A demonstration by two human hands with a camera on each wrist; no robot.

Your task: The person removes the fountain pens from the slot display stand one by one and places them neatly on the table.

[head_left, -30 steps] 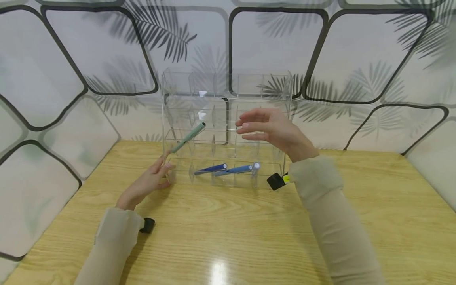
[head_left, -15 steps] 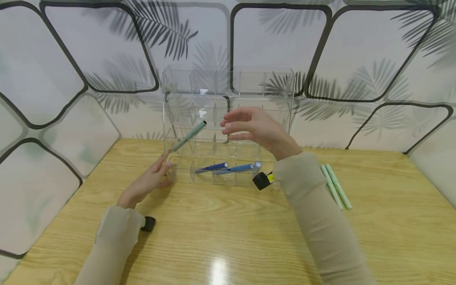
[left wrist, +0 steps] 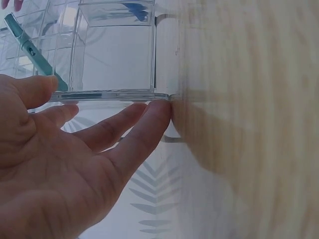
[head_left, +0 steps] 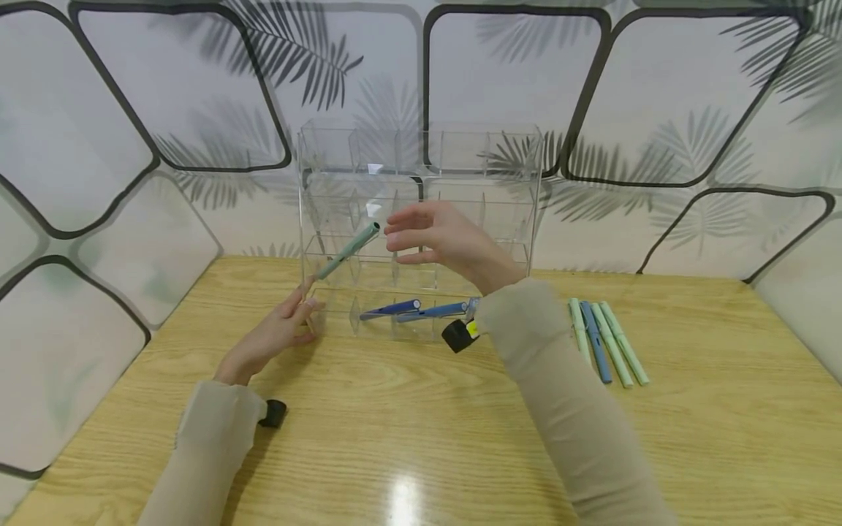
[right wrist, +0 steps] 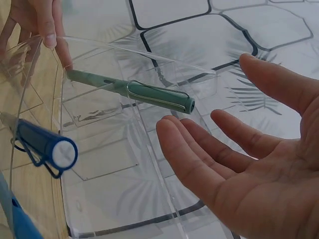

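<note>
A clear acrylic rack (head_left: 421, 186) with tiers of compartments stands against the wall. My left hand (head_left: 272, 336) holds its left side edge, the thumb on the near side and the fingers against the outer face (left wrist: 99, 149). A green pen (head_left: 349, 250) with a metal clip leans out of a left compartment, cap end up. My right hand (head_left: 447, 237) hovers just right of that cap, fingers apart and holding nothing; in the right wrist view a small gap separates its fingertips from the pen (right wrist: 154, 94). A dark blue pen (head_left: 388, 310) and a lighter blue pen (head_left: 434, 312) lie in the bottom tier.
Right of the rack, several pens lie side by side on the wooden table (head_left: 408, 409): pale green pens (head_left: 623, 343) and a blue pen (head_left: 595, 342). A patterned wall (head_left: 513, 80) rises behind. Another pen in the bottom tier is partly covered by the right sleeve (head_left: 566, 380).
My right hand has moved left across the rack toward the green pen's cap. More of the pens on the right have come out from behind the sleeve. The left hand stays put.
</note>
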